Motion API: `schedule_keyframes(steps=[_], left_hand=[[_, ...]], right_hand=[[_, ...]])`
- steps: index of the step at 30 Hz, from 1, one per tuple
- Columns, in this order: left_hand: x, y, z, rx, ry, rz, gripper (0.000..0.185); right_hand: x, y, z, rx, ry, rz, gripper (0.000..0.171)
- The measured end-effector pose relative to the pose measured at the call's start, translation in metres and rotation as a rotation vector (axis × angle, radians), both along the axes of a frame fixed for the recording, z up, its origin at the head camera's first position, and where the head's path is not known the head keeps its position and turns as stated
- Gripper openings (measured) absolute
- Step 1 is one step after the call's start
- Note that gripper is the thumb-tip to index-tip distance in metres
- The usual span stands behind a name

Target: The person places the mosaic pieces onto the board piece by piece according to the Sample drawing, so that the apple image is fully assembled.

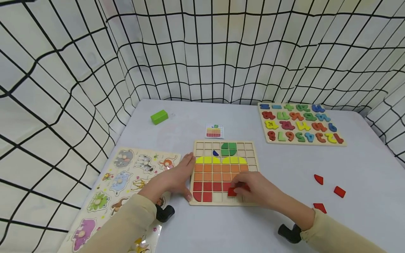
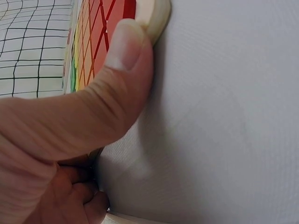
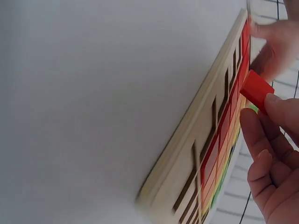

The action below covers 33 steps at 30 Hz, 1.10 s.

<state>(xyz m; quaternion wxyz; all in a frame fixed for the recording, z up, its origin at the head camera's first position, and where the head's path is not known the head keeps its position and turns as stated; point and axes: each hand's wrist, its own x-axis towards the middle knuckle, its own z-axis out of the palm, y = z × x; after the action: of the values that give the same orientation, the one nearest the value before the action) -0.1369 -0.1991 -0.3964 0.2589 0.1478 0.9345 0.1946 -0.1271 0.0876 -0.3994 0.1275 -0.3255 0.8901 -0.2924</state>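
Note:
A wooden grid board [image 1: 251,201] holds green, blue, yellow, orange and red pieces, with bare cells in its bottom row. My left hand [image 1: 173,177] rests along the board's left edge. Its thumb [image 2: 119,65] presses by the lower corner in the left wrist view, close to a red piece. Thumb and fingertips of my right hand [image 1: 253,188] pinch a red block [image 3: 256,90] tilted above the lower rows. Part of that block is hidden by the fingers in the head view. Behind the board lies a small pattern card [image 1: 214,131].
Loose red pieces lie right of the board: a curved one [image 1: 319,179], a square one [image 1: 340,192] and another [image 1: 320,207]. A number board [image 1: 302,124] is at the back right, a green block [image 1: 159,117] back left, and an animal puzzle [image 1: 104,189] under the left forearm. Black netting surrounds the table.

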Motion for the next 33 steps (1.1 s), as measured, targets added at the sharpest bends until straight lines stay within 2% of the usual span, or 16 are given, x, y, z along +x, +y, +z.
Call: schedule_keyframes(steps=[4,9,15,26,33], left_hand=[[0.000,0.001,-0.001,0.006,-0.001,-0.002,0.128],[-0.001,0.001,-0.001,0.009,0.001,-0.006,0.128],[-0.001,0.001,0.000,-0.003,0.004,-0.002,0.129],[-0.001,0.001,0.000,0.008,0.008,0.000,0.129],[-0.002,-0.001,-0.003,0.010,0.023,-0.019,0.129]], right_hand=[[-0.001,-0.024,-0.002,-0.007,-0.004,0.044,0.010],[0.000,-0.039,-0.005,0.009,0.004,0.063,0.010],[0.001,-0.045,-0.008,0.032,0.016,0.045,0.007],[0.009,-0.051,-0.016,0.078,0.166,0.032,0.007],[0.012,-0.051,-0.015,0.091,0.179,0.015,0.008]])
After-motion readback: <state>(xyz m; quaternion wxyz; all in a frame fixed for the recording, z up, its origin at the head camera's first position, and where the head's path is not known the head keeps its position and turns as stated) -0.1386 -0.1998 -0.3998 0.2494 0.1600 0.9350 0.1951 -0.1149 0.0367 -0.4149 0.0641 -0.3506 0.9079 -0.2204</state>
